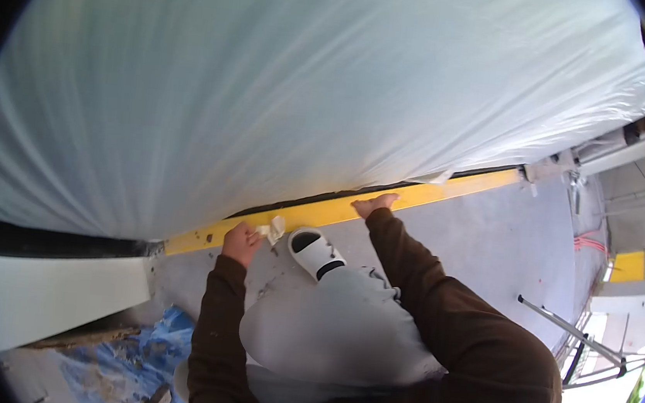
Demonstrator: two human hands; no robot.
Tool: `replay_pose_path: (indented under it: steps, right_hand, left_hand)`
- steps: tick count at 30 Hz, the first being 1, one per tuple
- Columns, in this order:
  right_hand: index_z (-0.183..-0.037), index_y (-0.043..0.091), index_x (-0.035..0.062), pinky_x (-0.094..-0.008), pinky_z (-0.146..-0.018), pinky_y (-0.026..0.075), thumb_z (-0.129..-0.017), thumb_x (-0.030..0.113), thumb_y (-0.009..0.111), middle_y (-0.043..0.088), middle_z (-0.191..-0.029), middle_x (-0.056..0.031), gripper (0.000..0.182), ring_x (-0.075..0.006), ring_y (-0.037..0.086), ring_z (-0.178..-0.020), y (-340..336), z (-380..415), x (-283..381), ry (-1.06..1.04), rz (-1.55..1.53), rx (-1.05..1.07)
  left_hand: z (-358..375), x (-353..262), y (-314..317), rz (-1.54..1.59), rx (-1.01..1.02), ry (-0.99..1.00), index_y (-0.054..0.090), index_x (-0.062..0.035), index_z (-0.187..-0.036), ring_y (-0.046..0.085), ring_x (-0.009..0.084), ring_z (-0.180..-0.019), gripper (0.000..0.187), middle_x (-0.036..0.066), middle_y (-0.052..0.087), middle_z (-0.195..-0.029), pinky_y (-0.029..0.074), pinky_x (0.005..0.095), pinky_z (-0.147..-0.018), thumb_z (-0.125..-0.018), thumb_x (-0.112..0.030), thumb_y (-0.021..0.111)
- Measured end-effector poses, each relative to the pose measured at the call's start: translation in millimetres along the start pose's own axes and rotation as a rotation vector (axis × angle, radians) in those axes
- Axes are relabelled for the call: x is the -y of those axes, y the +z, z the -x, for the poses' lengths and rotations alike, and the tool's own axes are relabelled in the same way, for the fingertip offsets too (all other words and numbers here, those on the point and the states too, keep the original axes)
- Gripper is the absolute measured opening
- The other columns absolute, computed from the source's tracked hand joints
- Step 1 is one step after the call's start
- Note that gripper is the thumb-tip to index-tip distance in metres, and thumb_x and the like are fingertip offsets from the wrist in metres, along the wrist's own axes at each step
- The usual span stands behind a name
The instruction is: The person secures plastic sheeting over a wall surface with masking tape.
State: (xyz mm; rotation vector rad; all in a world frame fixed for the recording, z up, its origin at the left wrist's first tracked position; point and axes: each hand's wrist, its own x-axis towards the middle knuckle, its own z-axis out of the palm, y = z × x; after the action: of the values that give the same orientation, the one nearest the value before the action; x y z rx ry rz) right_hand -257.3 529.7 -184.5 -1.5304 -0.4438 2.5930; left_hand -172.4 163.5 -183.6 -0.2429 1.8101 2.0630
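Observation:
My left hand (241,243) is closed, pinching a crumpled cream-white scrap (276,231) that looks like tape or thin film. It is close to the near edge of a long yellow strip (321,215) along the base of a tall plastic-covered surface. Farther right along that strip, my right hand (375,204) lies with its fingers stretched out against the yellow face, holding nothing. Translucent plastic sheeting (272,80) hangs in folds above both hands, and a dark gap runs between its lower edge and the strip.
My foot in a white slipper (316,254) is on the grey floor (474,239) between my hands. At lower left are a white panel (57,296) and a crumpled blue tarp (129,354). A metal stand with thin legs (574,331) is at right.

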Motion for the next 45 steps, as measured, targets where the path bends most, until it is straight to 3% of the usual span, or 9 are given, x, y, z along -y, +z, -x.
replay_pose_path:
  steps: [4,10,13,20,22,24,26,28,45]
  right_hand:
    - [-0.138,0.033,-0.0042,-0.0492,-0.096,0.043,-0.089,0.046,0.060,0.048,-0.131,-0.0193,0.075,-0.0346,0.055,-0.115,-38.5,70.0,38.6,-0.182,1.044,0.133]
    - [-0.094,0.069,0.0008,-0.0389,-0.071,0.053,-0.087,0.023,0.059,0.068,-0.078,-0.0126,0.026,-0.0238,0.067,-0.078,-96.6,143.4,183.6,-0.888,1.871,0.026]
    - [-0.076,0.067,-0.0023,-0.0416,-0.071,0.054,-0.082,0.017,0.056,0.067,-0.082,-0.0185,0.023,-0.0358,0.066,-0.080,-102.3,167.6,212.1,-1.036,2.643,0.348]
    - [-0.125,0.059,0.0055,-0.0400,-0.094,0.046,-0.088,0.020,0.057,0.061,-0.118,-0.0222,0.040,-0.0365,0.058,-0.109,-30.9,178.7,12.0,-0.687,2.012,1.096]
    - [-0.117,0.064,0.0050,-0.0405,-0.088,0.049,-0.086,0.026,0.060,0.065,-0.112,-0.0191,0.038,-0.0359,0.062,-0.103,-12.5,170.4,-14.0,-0.315,1.866,0.788]
    - [-0.114,0.065,0.0086,-0.0437,-0.087,0.049,-0.086,0.023,0.055,0.067,-0.108,-0.0161,0.033,-0.0352,0.063,-0.102,-11.2,165.0,-13.3,-0.593,2.764,0.449]
    - [-0.104,0.068,0.0070,-0.0468,-0.083,0.051,-0.079,0.026,0.062,0.068,-0.102,-0.0164,0.032,-0.0354,0.064,-0.100,-25.8,116.0,24.1,-0.018,2.821,0.388]
    - [-0.103,0.068,0.0059,-0.0469,-0.083,0.051,-0.077,0.031,0.065,0.068,-0.101,-0.0176,0.036,-0.0363,0.063,-0.101,-46.2,132.6,43.4,-0.236,2.947,0.324]
    - [-0.101,0.070,0.0063,-0.0461,-0.085,0.050,-0.078,0.037,0.067,0.068,-0.101,-0.0212,0.038,-0.0382,0.063,-0.100,-268.8,135.0,108.5,-0.191,2.658,0.096]
  left_hand:
    - [29.2,-8.4,-56.6,-0.366,0.155,-0.279,0.062,-0.0075,-0.088,0.053,0.0123,-0.058,0.011,-0.002,0.053,-0.067,0.048,0.0294,-0.050,-0.081,-0.013,0.055]
    - [89.7,-63.0,-75.4,-0.751,0.242,-0.648,0.069,0.0027,-0.093,0.065,0.0188,-0.059,0.018,0.011,0.065,-0.069,0.049,0.0295,-0.047,-0.081,-0.010,0.066]
    - [75.6,16.6,-115.3,-1.319,0.887,-0.037,0.070,-0.0017,-0.093,0.064,0.0170,-0.058,0.019,0.010,0.067,-0.068,0.051,0.0295,-0.052,-0.083,-0.018,0.066]
    - [66.2,66.7,-102.0,-1.319,0.633,-0.729,0.072,-0.0091,-0.092,0.064,0.0160,-0.063,0.024,0.006,0.069,-0.073,0.053,0.0291,-0.064,-0.090,-0.026,0.055]
    - [63.8,78.2,-130.9,-1.513,1.052,-0.054,0.072,-0.0077,-0.089,0.064,0.0162,-0.061,0.026,0.007,0.070,-0.076,0.053,0.0293,-0.062,-0.091,-0.027,0.055]
    - [84.9,45.2,-112.9,-1.410,0.798,-0.308,0.072,-0.0073,-0.090,0.064,0.0164,-0.060,0.026,0.006,0.070,-0.075,0.053,0.0293,-0.062,-0.091,-0.027,0.055]
    - [104.1,4.3,-92.6,-1.272,0.528,-0.529,0.072,-0.0068,-0.091,0.063,0.0167,-0.060,0.027,0.006,0.070,-0.075,0.053,0.0293,-0.061,-0.091,-0.028,0.056]
    - [109.0,-7.1,-87.3,-1.002,0.327,-0.667,0.072,-0.0062,-0.092,0.062,0.0163,-0.057,0.023,0.006,0.070,-0.075,0.053,0.0297,-0.060,-0.092,-0.023,0.056]
    - [103.8,15.3,-91.3,-0.819,0.308,-0.458,0.066,0.0024,-0.086,0.060,0.0229,-0.067,0.023,0.012,0.067,-0.077,0.047,0.0404,-0.061,-0.082,-0.020,0.062]
